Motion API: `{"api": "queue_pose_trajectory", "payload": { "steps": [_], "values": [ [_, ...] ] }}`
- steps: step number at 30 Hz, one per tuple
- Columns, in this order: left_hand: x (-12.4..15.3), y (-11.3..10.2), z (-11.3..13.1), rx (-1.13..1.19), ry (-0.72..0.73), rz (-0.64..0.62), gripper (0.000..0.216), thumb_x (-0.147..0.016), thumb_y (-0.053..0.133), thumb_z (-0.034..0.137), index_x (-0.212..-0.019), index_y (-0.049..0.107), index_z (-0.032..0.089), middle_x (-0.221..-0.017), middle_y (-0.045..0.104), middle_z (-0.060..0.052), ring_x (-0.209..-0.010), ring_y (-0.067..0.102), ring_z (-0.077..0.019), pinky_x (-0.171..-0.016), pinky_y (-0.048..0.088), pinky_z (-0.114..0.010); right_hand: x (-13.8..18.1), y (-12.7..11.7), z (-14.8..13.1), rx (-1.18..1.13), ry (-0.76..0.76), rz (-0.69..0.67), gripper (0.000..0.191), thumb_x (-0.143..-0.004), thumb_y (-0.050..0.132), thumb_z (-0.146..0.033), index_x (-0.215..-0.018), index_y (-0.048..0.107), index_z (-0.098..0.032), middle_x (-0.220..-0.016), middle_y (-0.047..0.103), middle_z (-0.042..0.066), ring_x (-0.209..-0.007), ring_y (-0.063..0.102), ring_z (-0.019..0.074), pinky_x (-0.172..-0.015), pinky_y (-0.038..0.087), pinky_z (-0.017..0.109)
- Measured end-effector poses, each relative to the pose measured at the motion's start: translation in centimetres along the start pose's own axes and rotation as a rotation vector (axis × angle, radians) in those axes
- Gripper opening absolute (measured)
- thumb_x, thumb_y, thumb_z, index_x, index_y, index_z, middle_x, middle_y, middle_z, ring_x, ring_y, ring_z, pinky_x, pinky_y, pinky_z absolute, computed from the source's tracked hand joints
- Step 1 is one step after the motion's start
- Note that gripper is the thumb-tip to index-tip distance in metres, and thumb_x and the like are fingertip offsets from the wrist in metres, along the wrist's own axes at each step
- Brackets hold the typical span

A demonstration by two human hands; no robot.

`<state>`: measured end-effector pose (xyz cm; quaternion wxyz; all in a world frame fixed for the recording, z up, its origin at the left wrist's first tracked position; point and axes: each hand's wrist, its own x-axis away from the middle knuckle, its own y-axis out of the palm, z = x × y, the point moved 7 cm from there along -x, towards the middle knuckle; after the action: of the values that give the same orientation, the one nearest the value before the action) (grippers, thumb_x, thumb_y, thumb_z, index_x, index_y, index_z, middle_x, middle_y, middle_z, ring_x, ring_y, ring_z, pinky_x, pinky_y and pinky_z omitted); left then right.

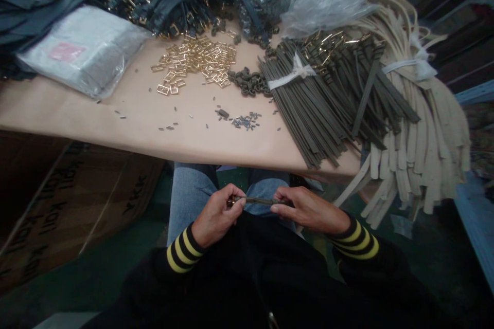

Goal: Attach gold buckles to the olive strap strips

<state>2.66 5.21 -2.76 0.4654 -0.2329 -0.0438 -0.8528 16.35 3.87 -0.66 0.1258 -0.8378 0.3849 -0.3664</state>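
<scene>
Across the tan worktable (154, 139), gold buckles (204, 59) lie heaped beside small dark strap loops (250, 83), with a bundle of olive-grey straps (309, 108) tied in white to the right. From where I stand, one narrow dark strap (259, 201) runs crosswise beyond the table's near edge, above the seated person's blue jeans (191, 190), bridging the gap from fingers to fingers, with a glint of metal at one end. The left hand (218, 214) pinches that glinting end between thumb and forefinger; the right hand (306, 209) grips the other end between its thumb and curled fingers. Both are turned inward to face each other, the right one nearly level, wrists emerging from black sleeves (185, 251) with yellow-striped cuffs
</scene>
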Motion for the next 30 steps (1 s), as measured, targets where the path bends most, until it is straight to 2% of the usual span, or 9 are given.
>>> {"api": "queue_pose_trajectory", "payload": {
  "steps": [8,12,15,17,20,24,26,28,30],
  "values": [
    [0.0,0.7,0.3,-0.098,0.046,0.011,0.013,-0.074,0.044,0.026,-0.070,0.048,0.014,-0.054,0.041,0.005,-0.045,0.036,-0.0068,-0.042,0.029,-0.019,-1.7,1.6,-1.3,-0.169,-0.002,0.067,0.019,-0.079,0.048,-0.029,-0.066,0.049,-0.015,-0.054,0.056,-0.002,-0.045,0.047,0.0071,-0.046,0.034,0.018],
    [0.0,0.6,0.3,-0.152,0.069,0.027,0.013,-0.074,0.043,0.025,-0.070,0.049,0.014,-0.054,0.041,0.005,-0.049,0.036,-0.0079,-0.046,0.030,-0.020,-1.5,1.9,-1.4,-0.208,0.035,-0.013,0.020,-0.080,0.044,-0.029,-0.066,0.047,-0.015,-0.055,0.057,-0.001,-0.042,0.049,0.0065,-0.044,0.035,0.017],
    [0.0,0.5,0.4,-0.174,0.096,0.035,0.012,-0.075,0.043,0.023,-0.070,0.049,0.014,-0.055,0.041,0.005,-0.050,0.037,-0.0079,-0.047,0.030,-0.020,-1.2,1.8,-1.9,-0.171,-0.012,-0.072,0.017,-0.082,0.039,-0.020,-0.069,0.048,-0.015,-0.057,0.057,-0.001,-0.046,0.051,0.0069,-0.050,0.037,0.018],
    [0.0,0.5,0.6,-0.193,0.110,0.035,0.011,-0.075,0.043,0.023,-0.070,0.049,0.014,-0.056,0.042,0.005,-0.050,0.036,-0.0079,-0.047,0.030,-0.020,-1.2,1.6,-2.2,-0.124,-0.048,-0.064,0.016,-0.081,0.039,-0.016,-0.068,0.049,-0.015,-0.057,0.055,-0.002,-0.049,0.050,0.0073,-0.051,0.036,0.018],
    [0.0,0.2,0.8,-0.212,0.109,0.029,0.011,-0.075,0.043,0.022,-0.071,0.049,0.015,-0.055,0.041,0.005,-0.050,0.036,-0.0081,-0.048,0.031,-0.020,-1.5,1.1,-2.2,-0.083,-0.071,0.034,0.015,-0.079,0.043,-0.018,-0.065,0.049,-0.015,-0.054,0.048,-0.003,-0.050,0.043,0.0079,-0.049,0.031,0.019],
    [0.1,0.3,0.9,-0.195,0.155,-0.011,0.014,-0.079,0.038,0.025,-0.071,0.046,0.016,-0.055,0.041,0.005,-0.049,0.039,-0.0088,-0.048,0.033,-0.020,-1.9,1.3,-2.0,-0.220,-0.068,0.054,0.017,-0.078,0.045,-0.023,-0.065,0.050,-0.014,-0.053,0.040,-0.005,-0.050,0.035,0.0070,-0.047,0.028,0.018],
    [0.2,0.5,1.0,-0.234,0.211,0.019,0.019,-0.083,0.031,0.025,-0.070,0.043,0.018,-0.056,0.042,0.004,-0.051,0.043,-0.0097,-0.051,0.037,-0.021,-2.0,1.6,-2.0,-0.281,-0.065,0.031,0.017,-0.078,0.045,-0.023,-0.064,0.050,-0.013,-0.052,0.038,-0.005,-0.049,0.034,0.0064,-0.045,0.027,0.017],
    [0.3,0.2,1.2,-0.325,0.277,0.144,0.023,-0.086,0.024,0.023,-0.070,0.040,0.020,-0.057,0.044,0.004,-0.052,0.047,-0.0105,-0.053,0.039,-0.022,-2.0,1.8,-2.1,-0.290,-0.054,0.025,0.015,-0.076,0.046,-0.021,-0.064,0.050,-0.013,-0.052,0.038,-0.005,-0.048,0.034,0.0059,-0.043,0.026,0.016],
    [0.3,0.2,1.1,-0.397,0.364,0.229,0.022,-0.086,0.023,0.023,-0.071,0.039,0.021,-0.054,0.045,0.004,-0.046,0.049,-0.0109,-0.047,0.038,-0.021,-2.1,2.1,-2.0,-0.282,-0.028,0.010,0.011,-0.074,0.046,-0.019,-0.065,0.050,-0.013,-0.051,0.040,-0.006,-0.046,0.034,0.0051,-0.041,0.024,0.015]
  ]
}}
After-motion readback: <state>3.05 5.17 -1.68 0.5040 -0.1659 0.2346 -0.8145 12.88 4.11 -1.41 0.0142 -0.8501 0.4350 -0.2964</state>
